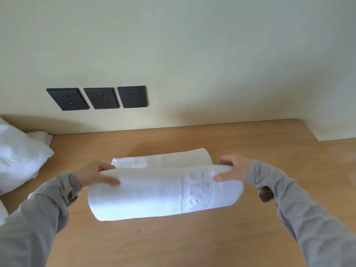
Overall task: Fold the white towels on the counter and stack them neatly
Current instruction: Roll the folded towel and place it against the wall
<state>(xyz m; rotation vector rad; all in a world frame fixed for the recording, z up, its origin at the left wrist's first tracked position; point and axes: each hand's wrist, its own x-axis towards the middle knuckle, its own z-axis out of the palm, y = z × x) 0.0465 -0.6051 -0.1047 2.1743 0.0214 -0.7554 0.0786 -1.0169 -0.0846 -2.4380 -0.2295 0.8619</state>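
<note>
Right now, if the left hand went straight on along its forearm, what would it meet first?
The left hand would probably meet the far part of the white towel it grips, lying flat on the counter; beyond that, the wall. Depth is unclear.

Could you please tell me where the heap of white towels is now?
In the head view the heap lies on the counter, far left, below the sockets and left of the held towel.

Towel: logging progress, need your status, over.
Left grip and right grip each pinch a towel end. Towel lifted mid-fold over counter. White pile far left, apart.
</note>
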